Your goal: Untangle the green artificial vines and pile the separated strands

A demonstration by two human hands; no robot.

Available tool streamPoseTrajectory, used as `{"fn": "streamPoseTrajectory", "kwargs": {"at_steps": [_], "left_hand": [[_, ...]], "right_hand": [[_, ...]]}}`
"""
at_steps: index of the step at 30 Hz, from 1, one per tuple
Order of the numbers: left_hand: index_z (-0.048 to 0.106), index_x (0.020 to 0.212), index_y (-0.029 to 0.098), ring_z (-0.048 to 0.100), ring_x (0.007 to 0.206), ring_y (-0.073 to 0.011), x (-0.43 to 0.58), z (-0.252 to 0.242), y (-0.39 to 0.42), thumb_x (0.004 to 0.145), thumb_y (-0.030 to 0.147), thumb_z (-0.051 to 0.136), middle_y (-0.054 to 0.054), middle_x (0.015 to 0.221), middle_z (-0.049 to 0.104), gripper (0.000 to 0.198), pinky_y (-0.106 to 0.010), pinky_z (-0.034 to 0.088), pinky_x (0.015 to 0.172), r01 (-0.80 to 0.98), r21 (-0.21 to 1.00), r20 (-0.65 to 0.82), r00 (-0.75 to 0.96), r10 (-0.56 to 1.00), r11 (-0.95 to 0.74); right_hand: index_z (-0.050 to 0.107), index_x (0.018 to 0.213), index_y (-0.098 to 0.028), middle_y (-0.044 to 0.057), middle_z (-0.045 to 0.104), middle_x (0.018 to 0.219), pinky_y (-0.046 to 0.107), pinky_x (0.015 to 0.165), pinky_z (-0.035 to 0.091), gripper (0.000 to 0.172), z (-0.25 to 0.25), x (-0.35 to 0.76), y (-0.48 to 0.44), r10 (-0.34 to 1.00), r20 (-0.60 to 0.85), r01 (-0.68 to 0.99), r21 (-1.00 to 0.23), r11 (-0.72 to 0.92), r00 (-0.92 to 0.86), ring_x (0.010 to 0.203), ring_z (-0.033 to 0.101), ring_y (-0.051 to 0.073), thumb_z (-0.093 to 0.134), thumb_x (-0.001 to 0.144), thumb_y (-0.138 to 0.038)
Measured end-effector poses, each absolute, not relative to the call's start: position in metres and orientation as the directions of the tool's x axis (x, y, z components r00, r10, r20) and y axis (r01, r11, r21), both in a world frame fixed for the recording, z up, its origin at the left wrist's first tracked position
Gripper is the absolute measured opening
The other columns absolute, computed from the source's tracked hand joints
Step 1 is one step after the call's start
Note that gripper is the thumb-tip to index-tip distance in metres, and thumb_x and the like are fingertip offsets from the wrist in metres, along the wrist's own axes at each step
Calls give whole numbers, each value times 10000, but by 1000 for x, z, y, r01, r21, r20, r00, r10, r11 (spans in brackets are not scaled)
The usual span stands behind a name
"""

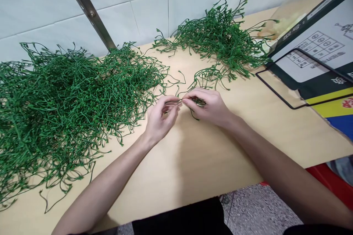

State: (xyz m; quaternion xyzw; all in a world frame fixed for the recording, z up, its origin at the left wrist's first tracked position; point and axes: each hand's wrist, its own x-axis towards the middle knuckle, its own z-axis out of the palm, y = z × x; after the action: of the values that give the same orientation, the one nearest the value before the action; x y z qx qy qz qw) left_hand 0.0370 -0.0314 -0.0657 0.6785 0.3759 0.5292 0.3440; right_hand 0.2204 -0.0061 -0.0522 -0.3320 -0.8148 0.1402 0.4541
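My left hand (161,117) and my right hand (208,106) meet at the middle of the table, fingertips almost touching. Both pinch thin dark green artificial stems (195,115), whose ends stick out around my right hand. Thumb and forefinger of each hand are closed; the exact grip point is partly hidden by the fingers. Just beyond my right hand lies a small loose bunch of stems (209,75). To the left spreads a big tangled heap of green plastic stems (71,99) with small bud tips.
A second pile of stems (220,36) lies at the back by the tiled wall (149,14). On the right stand a printed cardboard box (317,47), a black wire frame (278,90) and a clear jar (300,0). A metal post (88,11) rises behind the wooden table (154,180).
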Motion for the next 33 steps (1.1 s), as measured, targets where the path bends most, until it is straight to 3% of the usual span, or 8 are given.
{"fn": "streamPoseTrajectory", "kwargs": {"at_steps": [6, 10, 15, 18, 21, 25, 28, 33], "left_hand": [[665, 967, 178, 731, 963, -146, 33, -63, -31, 903, 75, 568, -62, 1000, 757, 155, -293, 621, 867, 399, 525, 721, 260, 642, -752], [651, 1107, 199, 715, 1040, -173, 32, -64, -33, 880, 100, 611, -81, 1149, 728, 251, -333, 614, 908, 403, 361, 762, 393, 515, -841], [348, 1462, 233, 686, 1135, -228, 35, -64, -37, 873, 194, 661, -143, 1364, 605, 668, -398, 582, 1000, 245, 490, 747, 376, 548, -836], [220, 1503, 277, 679, 1153, -234, 36, -65, -37, 923, 163, 576, -167, 1481, 483, 690, -436, 559, 1036, 161, 566, 732, 352, 583, -808], [200, 1503, 285, 633, 1231, -241, 35, -68, -35, 954, 135, 492, -166, 1509, 434, 640, -449, 548, 1053, 163, 580, 721, 354, 596, -798], [205, 1495, 294, 587, 1282, -244, 35, -71, -33, 954, 129, 488, -144, 1447, 488, 632, -456, 552, 1038, 257, 554, 711, 350, 610, -792], [251, 1479, 264, 629, 1198, -222, 34, -70, -32, 933, 117, 541, -140, 1367, 535, 636, -430, 561, 1004, 313, 539, 710, 331, 622, -782], [293, 1455, 262, 665, 981, -162, 34, -69, -32, 913, 171, 611, -107, 1229, 590, 635, -327, 593, 815, 355, 527, 725, 286, 627, -772]], "right_hand": [[664, 870, -205, 60, 730, 809, 327, 710, 532, 127, -55, 221, -7, 668, 635, 457, -497, 738, -388, 759, 665, 191, 552, 927, -189], [638, 854, -204, 62, 703, 776, 323, 692, 523, 123, -55, 222, -7, 651, 648, 442, -486, 753, -396, 738, 644, 189, 534, 913, -178], [619, 822, -201, 45, 669, 726, 305, 671, 509, 130, -52, 222, -7, 640, 666, 394, -509, 765, -382, 691, 620, 174, 531, 890, -134], [629, 816, -200, 33, 665, 721, 290, 654, 501, 135, -51, 221, -7, 652, 658, 365, -542, 757, -377, 674, 613, 159, 536, 885, -130], [657, 848, -195, 28, 665, 718, 286, 650, 497, 126, -51, 220, -8, 680, 625, 341, -588, 733, -384, 662, 606, 149, 545, 893, -160], [660, 824, -195, 35, 675, 729, 296, 660, 502, 139, -48, 220, -10, 754, 536, 324, -686, 651, -379, 669, 614, 150, 550, 906, -215], [648, 789, -194, 39, 681, 743, 292, 652, 497, 156, -44, 221, -12, 779, 498, 290, -735, 612, -382, 674, 617, 149, 555, 909, -228], [655, 792, -188, 39, 676, 735, 303, 652, 501, 165, -41, 220, -13, 804, 457, 279, -772, 571, -382, 674, 619, 159, 559, 911, -251]]}}
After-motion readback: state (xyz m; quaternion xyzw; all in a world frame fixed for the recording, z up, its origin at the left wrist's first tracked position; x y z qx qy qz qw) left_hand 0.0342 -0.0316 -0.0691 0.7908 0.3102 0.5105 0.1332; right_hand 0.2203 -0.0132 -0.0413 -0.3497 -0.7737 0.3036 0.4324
